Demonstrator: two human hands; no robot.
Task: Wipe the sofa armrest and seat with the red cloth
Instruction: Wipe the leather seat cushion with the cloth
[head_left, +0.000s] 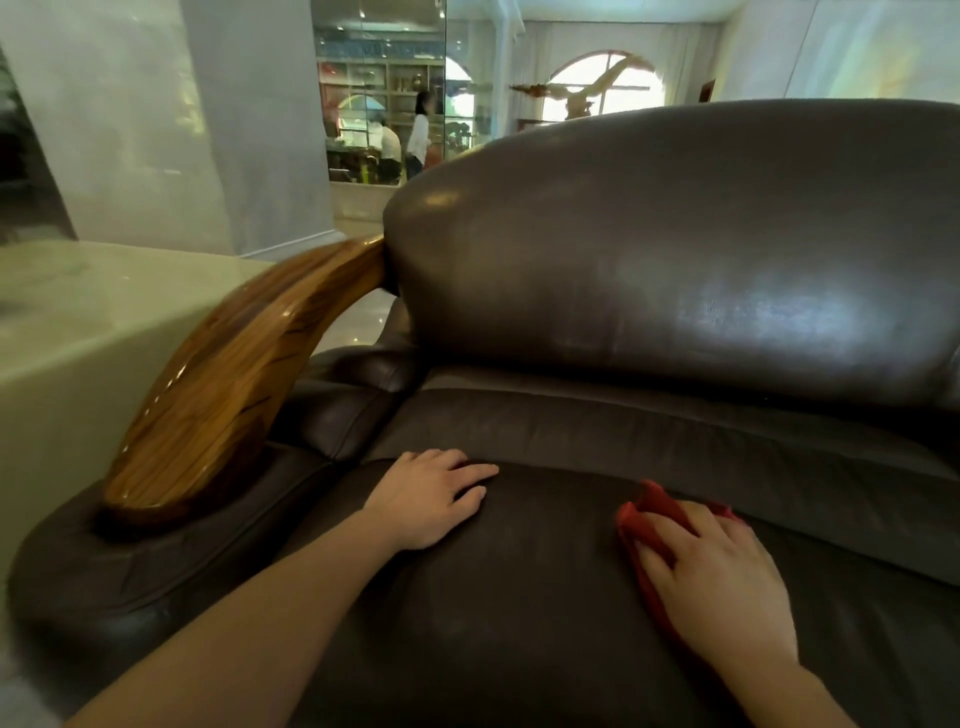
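A dark brown leather sofa fills the view, and its seat cushion lies right below me. The left armrest is padded leather topped by a curved glossy wooden rail. My right hand lies flat on the red cloth, pressing it onto the right part of the seat; most of the cloth is hidden under the palm. My left hand rests flat on the seat near the armrest, fingers spread, holding nothing.
The sofa's big backrest rises behind the seat. A pale stone side table stands left of the armrest. Farther back are a white pillar, shiny floor, and people by a shelf display.
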